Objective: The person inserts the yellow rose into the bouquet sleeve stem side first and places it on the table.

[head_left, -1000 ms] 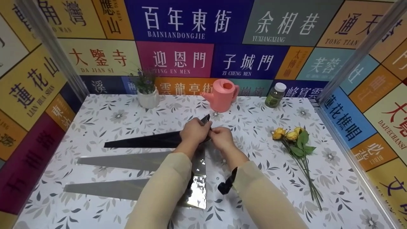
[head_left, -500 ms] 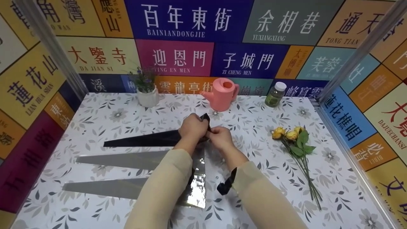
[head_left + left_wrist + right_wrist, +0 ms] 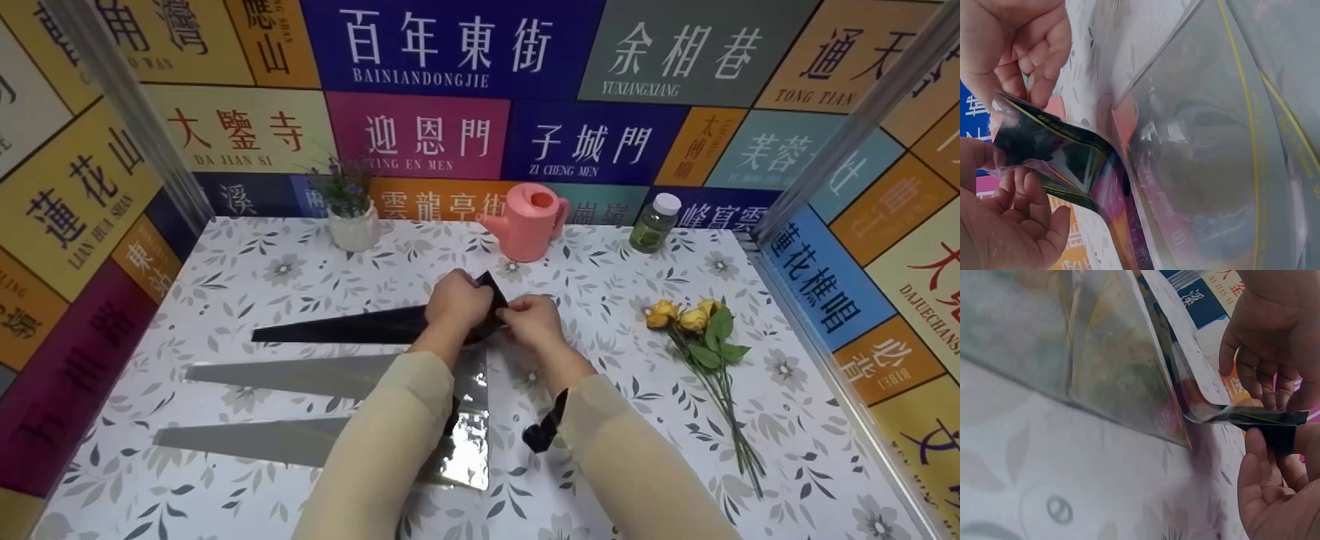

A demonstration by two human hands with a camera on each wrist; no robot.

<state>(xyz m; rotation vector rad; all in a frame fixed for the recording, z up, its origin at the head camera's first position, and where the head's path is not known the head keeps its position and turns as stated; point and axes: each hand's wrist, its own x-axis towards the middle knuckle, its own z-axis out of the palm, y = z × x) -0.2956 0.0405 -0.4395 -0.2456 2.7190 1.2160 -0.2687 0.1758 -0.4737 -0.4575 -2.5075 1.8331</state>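
A long, tapering black plastic flower sleeve (image 3: pixel 341 327) lies with its narrow end to the left. My left hand (image 3: pixel 456 301) grips its wide end, whose dark corner sticks up beyond the knuckles. On the right, my right hand (image 3: pixel 535 321) pinches the edge of that end between thumb and fingers. In the left wrist view, the sleeve's mouth (image 3: pixel 1030 140) is spread between both hands, showing clear film and a gold line. The right wrist view shows its dark end (image 3: pixel 1276 436) between the fingers. My left forearm partly hides two grey sleeves (image 3: pixel 292 376) nearer me.
Yellow roses (image 3: pixel 693 321) with long stems lie at the right. Along the back stand a potted plant (image 3: pixel 354 227), a pink watering can (image 3: pixel 525 229) and a green jar with a white lid (image 3: pixel 655 223). Printed walls (image 3: pixel 416 135) border the table.
My right hand has shifted slightly to the right, away from the left hand. More of the black sleeve's end shows between the two hands. The grey sleeves stay where they were.
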